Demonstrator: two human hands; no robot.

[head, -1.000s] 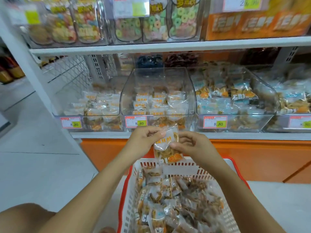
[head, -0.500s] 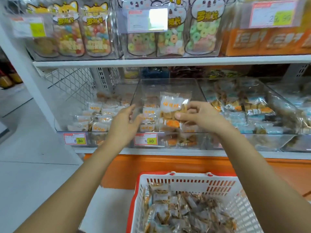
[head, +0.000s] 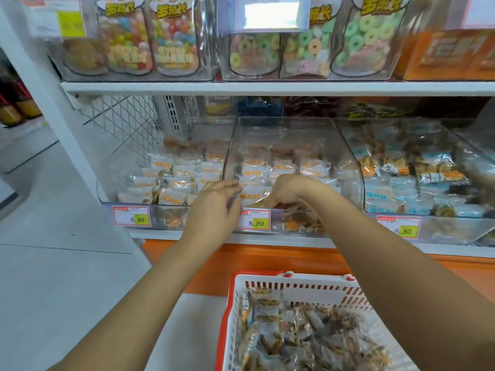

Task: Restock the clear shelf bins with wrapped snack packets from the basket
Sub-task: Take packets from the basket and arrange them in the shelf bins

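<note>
Pinched in the right hand [head: 292, 191], the snack packet [head: 250, 196] is now down in the middle bin [head: 284, 129], not up high, left hand [head: 214, 207] beside it, grip unclear, so it is almost stocked.

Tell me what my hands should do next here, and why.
Probably let go of the packet: the right hand holds it down in the middle bin, the left hand touches it, and the basket has many more.
</note>
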